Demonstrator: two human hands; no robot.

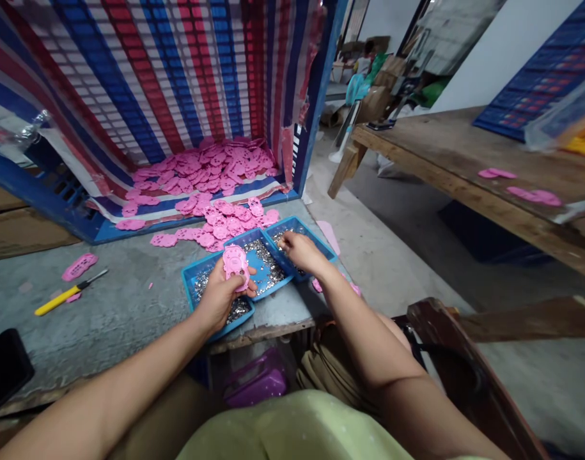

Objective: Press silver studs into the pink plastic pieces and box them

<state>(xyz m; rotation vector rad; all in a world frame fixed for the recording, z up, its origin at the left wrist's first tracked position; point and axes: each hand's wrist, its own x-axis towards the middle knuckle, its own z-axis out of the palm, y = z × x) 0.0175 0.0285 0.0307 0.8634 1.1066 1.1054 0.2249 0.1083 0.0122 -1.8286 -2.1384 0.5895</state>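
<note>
My left hand (221,291) grips a flat pink plastic piece (235,265) with holes in it, the thumb across its lower part. It is held over the left blue tray (188,284), which contains small shiny metal parts. My right hand (299,249) reaches into the right blue tray (323,248); its fingers are bunched together at the metal bits, and what they pinch, if anything, is too small to make out. Between the two hands sits the middle blue tray (259,260) with more metal parts. Loose pink pieces (225,222) lie just behind the trays.
A large blue crate (316,102) lined with striped cloth lies open at the back, holding a heap of pink pieces (210,166). A yellow-handled screwdriver (57,301) and a black phone-like object (5,370) are on the left. A wooden table (426,144) stands at right.
</note>
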